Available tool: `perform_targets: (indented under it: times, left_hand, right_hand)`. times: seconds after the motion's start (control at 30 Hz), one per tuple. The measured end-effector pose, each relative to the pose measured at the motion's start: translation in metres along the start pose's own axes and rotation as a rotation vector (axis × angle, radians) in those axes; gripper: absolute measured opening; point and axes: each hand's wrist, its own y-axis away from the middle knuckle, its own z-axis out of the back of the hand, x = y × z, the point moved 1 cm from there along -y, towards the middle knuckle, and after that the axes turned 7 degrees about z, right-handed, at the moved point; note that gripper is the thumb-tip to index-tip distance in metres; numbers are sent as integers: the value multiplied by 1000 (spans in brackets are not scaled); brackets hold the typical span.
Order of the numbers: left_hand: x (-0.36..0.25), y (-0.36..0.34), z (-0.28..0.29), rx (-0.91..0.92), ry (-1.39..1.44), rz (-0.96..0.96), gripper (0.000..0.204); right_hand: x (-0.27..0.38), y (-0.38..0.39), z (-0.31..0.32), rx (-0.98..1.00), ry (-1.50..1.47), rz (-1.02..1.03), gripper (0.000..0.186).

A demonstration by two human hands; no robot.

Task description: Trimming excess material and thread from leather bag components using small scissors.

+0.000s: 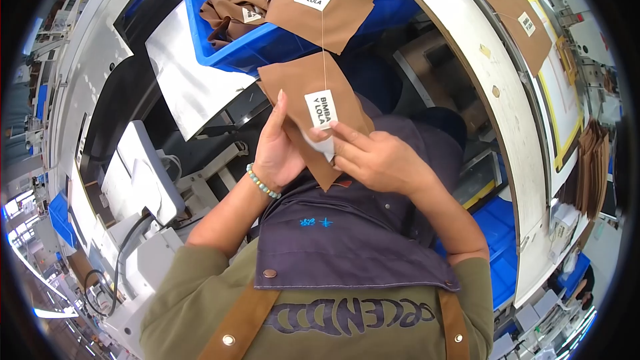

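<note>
My left hand (pixel 277 153) holds a brown fabric piece (pixel 293 83) from below, its fingers flat against the underside. My right hand (pixel 373 157) pinches the piece's lower part, just under the white sewn label (pixel 321 109). A thin thread runs from this piece up to another brown labelled piece (pixel 333 13) draped over the edge of a blue bin (pixel 267 43). A beaded bracelet (pixel 262 183) sits on my left wrist.
The blue bin holds several more brown pieces (pixel 243 0). A curved white table (pixel 507 113) on the right bears another brown labelled piece (pixel 510 7). A white sewing machine (pixel 137 180) stands at the left. A stack of brown pieces (pixel 593 167) lies far right.
</note>
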Motion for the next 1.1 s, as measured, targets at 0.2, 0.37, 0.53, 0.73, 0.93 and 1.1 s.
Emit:
perform_targets:
  times: [0.2,0.37,0.53,0.73,0.93,1.1]
  left_hand:
    - [-2,-8,26,-209,-282,47,36]
    - [-11,5,32,-382,-617,-246,27]
    - [-20,18,33,-339,-749,-243,24]
    - [-31,27,15,-213,-1328,-385,28]
    - [-54,26,25,-377,-1517,-476,30]
    - [-47,20,12,-303,-1593,-348,29]
  right_hand:
    - [2,-4,4,-18,-137,-24,12]
    - [-33,13,19,-312,-366,-465,21]
    - [-64,-7,11,-455,-905,-725,33]
    - [-65,-36,-26,45,-1057,-693,40]
    - [-61,-4,-18,215,-524,-647,40]
    - [-54,15,-33,99,-338,-655,34]
